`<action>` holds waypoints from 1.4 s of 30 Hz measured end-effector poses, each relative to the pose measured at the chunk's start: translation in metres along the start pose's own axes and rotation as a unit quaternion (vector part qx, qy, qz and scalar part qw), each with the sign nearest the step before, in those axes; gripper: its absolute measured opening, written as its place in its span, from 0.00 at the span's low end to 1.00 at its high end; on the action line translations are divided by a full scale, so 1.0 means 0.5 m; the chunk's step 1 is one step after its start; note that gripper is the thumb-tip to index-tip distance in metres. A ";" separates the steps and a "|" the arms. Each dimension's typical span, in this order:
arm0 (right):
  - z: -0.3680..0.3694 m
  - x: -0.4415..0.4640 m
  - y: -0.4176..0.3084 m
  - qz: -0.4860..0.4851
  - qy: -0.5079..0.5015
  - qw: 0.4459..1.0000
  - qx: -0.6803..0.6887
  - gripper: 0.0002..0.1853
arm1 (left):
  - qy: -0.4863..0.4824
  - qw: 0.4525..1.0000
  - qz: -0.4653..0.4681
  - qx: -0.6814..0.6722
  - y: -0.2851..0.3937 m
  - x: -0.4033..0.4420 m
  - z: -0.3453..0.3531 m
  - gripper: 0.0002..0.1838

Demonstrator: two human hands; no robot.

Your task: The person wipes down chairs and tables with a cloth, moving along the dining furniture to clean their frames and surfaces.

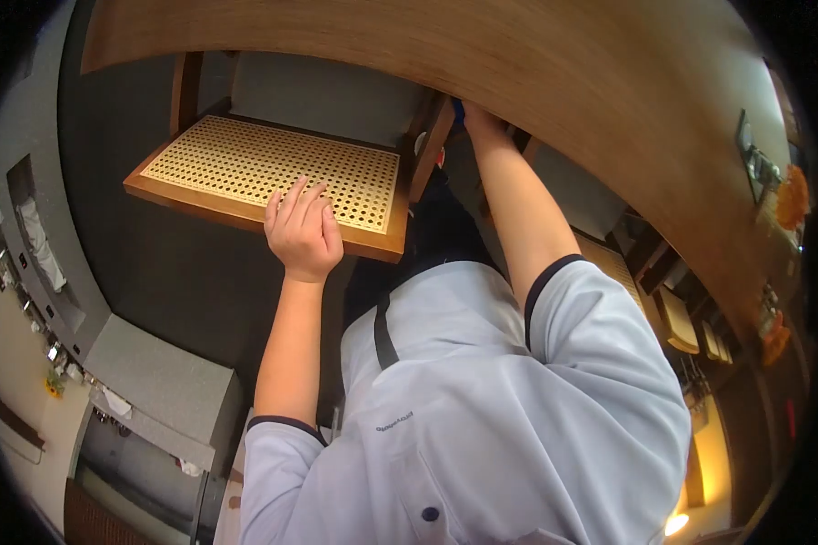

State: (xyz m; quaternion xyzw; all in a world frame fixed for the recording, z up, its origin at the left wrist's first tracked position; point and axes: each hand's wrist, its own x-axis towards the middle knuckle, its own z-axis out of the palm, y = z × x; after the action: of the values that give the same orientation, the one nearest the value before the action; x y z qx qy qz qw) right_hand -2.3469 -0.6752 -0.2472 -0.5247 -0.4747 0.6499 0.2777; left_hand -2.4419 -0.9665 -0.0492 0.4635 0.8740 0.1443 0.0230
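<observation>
My left hand (pixel 304 229) rests on the front edge of a wooden chair's woven cane seat (pixel 245 159). Its fingers lie over the cane, slightly apart, and the palm is at the brown wooden rim. My right arm reaches up to the underside of a long wooden table edge (pixel 409 41). Close to an upright wooden chair post (pixel 432 150), my right hand (pixel 473 114) is partly hidden by that edge. A bit of blue material (pixel 457 111) shows at this hand, too little of it to name, and the fingers are mostly out of sight.
Dark floor (pixel 173 272) lies left of the chair. A grey block-like bench (pixel 154 368) stands at the lower left. More cane-seated chairs (pixel 677 318) line the table on the right. Orange flowers (pixel 792 196) stand on the tabletop at the far right.
</observation>
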 end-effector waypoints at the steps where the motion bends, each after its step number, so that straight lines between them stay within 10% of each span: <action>1: 0.000 0.007 0.000 -0.023 -0.004 1.000 -0.012 0.39 | 0.001 1.000 0.002 -0.001 0.001 0.002 0.001 0.12; 8: 0.013 -0.045 0.009 -0.148 0.011 0.974 -0.168 0.37 | 0.012 0.999 0.029 -0.013 -0.008 0.006 0.002 0.10; 16: 0.016 -0.275 -0.021 0.125 0.024 0.936 -0.327 0.35 | 0.015 0.999 0.037 -0.014 -0.007 0.006 -0.006 0.12; 20: -0.025 -0.372 0.104 0.303 -0.033 0.941 -0.145 0.25 | 0.021 0.996 0.046 -0.070 -0.012 0.004 -0.010 0.10; 23: -0.026 -0.429 -0.003 0.535 -0.027 0.820 0.204 0.19 | 0.001 0.966 0.045 -0.256 -0.030 0.000 -0.032 0.09; 25: -0.020 -0.477 -0.092 0.475 -0.004 0.860 0.189 0.16 | -0.036 0.918 0.060 -0.391 -0.074 -0.006 -0.060 0.07; 32: 0.063 -0.620 -0.211 0.130 0.072 0.986 -0.080 0.15 | 0.142 0.973 0.026 -0.180 -0.450 0.055 -0.169 0.10; 34: 0.116 -0.644 -0.173 -0.025 0.134 0.940 -0.312 0.28 | 0.151 0.983 -0.099 -0.007 -0.547 0.071 -0.159 0.15; 36: 0.164 -0.657 -0.136 -0.237 0.168 0.810 -0.510 0.31 | 0.043 0.972 -0.167 -0.160 -0.601 0.089 -0.164 0.18; 42: 0.449 -0.726 -0.154 -0.315 0.003 0.765 -0.561 0.42 | 0.003 0.968 -0.146 -0.204 -0.642 0.085 -0.149 0.23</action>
State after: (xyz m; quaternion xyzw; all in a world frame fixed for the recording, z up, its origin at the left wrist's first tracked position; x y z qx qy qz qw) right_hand -2.4628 -1.0296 -0.0255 -0.4098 -0.8925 0.1420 0.1241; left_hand -2.7369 -1.1184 -0.0618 0.3160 0.8841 0.3165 0.1353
